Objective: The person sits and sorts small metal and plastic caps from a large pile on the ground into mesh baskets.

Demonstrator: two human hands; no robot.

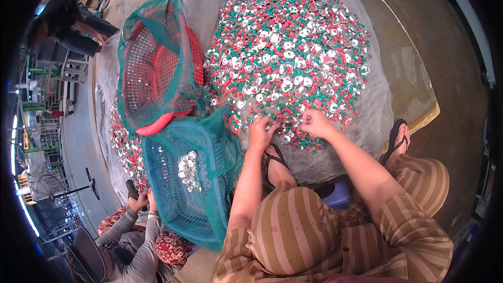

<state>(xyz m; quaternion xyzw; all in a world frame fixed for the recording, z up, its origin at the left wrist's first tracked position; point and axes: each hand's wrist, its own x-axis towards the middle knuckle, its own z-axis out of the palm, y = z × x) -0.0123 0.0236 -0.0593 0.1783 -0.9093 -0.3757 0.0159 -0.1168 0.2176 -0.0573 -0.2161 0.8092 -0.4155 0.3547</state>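
Both my hands are at the near edge of a wide pile of small red and green pieces mixed with silver discs (287,85). My left hand (259,134) is closed, thumb and fingers pinched together; a silvery glint shows at the fingertips, too small to name. To its right, my right hand (316,124) is also closed in a pinch, and what it holds, if anything, is hidden by the fingers. Loose silver discs (285,139) and red and green pieces lie between and below the two hands.
Left of the pile stand a red basket (195,57) draped with green netting and a blue basket (152,178) lined with netting, silver discs (188,171) inside. A pale sheet (381,102) lies under the pile. Co-workers are at the left (137,249) and far left (73,29).
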